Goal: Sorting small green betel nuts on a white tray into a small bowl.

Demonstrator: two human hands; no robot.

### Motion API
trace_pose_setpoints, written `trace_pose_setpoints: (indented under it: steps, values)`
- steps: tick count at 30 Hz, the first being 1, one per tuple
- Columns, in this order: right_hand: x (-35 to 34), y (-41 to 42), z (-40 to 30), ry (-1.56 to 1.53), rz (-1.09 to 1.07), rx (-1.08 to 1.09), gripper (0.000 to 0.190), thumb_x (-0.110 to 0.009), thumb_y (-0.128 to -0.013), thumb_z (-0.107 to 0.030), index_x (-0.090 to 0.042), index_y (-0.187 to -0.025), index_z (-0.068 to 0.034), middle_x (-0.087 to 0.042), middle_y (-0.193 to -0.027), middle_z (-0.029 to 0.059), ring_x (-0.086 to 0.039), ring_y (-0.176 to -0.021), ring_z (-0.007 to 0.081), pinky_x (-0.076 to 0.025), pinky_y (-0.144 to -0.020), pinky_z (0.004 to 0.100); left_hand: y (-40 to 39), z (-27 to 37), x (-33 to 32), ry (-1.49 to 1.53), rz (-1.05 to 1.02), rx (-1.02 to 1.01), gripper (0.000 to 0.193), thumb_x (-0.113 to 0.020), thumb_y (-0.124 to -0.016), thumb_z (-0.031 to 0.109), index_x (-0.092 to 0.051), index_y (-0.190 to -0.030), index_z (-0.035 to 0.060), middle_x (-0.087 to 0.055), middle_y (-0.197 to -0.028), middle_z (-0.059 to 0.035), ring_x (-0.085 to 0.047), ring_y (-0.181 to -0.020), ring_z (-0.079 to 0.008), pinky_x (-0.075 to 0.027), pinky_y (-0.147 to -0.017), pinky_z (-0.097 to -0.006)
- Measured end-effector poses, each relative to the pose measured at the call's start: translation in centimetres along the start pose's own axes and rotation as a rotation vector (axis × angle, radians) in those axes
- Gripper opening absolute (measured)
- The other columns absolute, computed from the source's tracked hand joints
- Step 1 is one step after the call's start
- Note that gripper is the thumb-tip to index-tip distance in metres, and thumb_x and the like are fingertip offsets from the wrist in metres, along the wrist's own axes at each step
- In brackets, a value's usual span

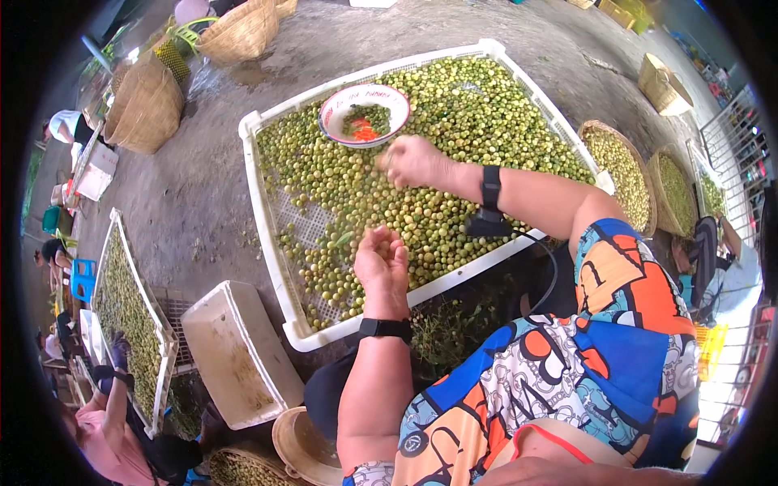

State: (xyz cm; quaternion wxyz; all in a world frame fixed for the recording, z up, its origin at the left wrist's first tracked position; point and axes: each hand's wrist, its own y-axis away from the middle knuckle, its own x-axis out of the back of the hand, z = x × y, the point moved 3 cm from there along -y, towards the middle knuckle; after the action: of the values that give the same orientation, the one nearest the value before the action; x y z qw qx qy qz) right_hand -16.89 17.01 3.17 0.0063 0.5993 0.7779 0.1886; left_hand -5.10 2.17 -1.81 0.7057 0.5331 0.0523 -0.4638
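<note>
A white plastic mesh tray (pixel 270 255) lies before me, covered with small round green fruits (pixel 480 121). An enamel bowl (pixel 332 113) with a patterned rim stands on the fruits near the tray's far side, holding darker green bits and red-orange pieces. My right hand (pixel 413 163) is over the fruits just below the bowl, its fingers curled and slightly blurred. Nearer the front edge is my left hand (pixel 383 261), palm partly up with bent fingers, above the fruits. Whether either hand holds a fruit cannot be told. A green leaf (pixel 344 239) lies beside my left hand.
An off-white box (pixel 213 346) and a round tan basin (pixel 292 437) stand at the left. Another fruit tray (pixel 149 304) has a co-worker in pink beside it. Fruit-filled baskets (pixel 647 200) stand right of my tray. A large woven basket (pixel 146 106) sits on the concrete floor.
</note>
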Motion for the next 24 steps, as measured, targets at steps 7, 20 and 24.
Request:
trace_pose_setpoints:
  steps: [7, 20, 24]
  values:
    - [0.5, -8.0, 4.2, -0.716, -0.057, -0.336, 0.035, -0.051, -0.092, -0.031, -0.041, -0.114, -0.006, -0.052, -0.094, 0.0171, -0.059, -0.074, 0.0237, -0.056, -0.059, 0.0363, 0.6, 0.0, 1.4, -0.063, 0.015, 0.004, 0.02, -0.052, -0.093, 0.02, -0.059, -0.086, 0.0019, -0.059, -0.071, -0.0078, -0.052, -0.056, -0.0137, -0.041, -0.046, -0.0212]
    - [8.7, 7.6, 3.4, -0.92, 0.066, -0.097, 0.01, -0.049, -0.076, 0.003, -0.054, -0.085, 0.001, -0.061, -0.083, 0.0165, -0.064, -0.07, 0.0239, -0.055, -0.057, 0.033, -1.4, 0.6, 0.6, 0.057, -0.419, 0.036, 0.012, -0.052, -0.087, -0.004, -0.047, -0.093, 0.0051, -0.039, -0.07, 0.0013, -0.033, -0.053, -0.0059, -0.031, -0.042, -0.018]
    - [15.7, 20.2, 6.8, -0.877, 0.203, 0.031, 0.011, -0.055, -0.079, -0.003, -0.058, -0.088, 0.003, -0.065, -0.083, 0.0143, -0.066, -0.073, 0.0215, -0.054, -0.059, 0.0299, -3.5, -0.3, 1.6, -0.21, -0.256, -0.029, 0.013, -0.053, -0.094, 0.017, -0.05, -0.089, 0.0059, -0.045, -0.069, 0.0003, -0.036, -0.052, -0.0065, -0.032, -0.04, -0.0187]
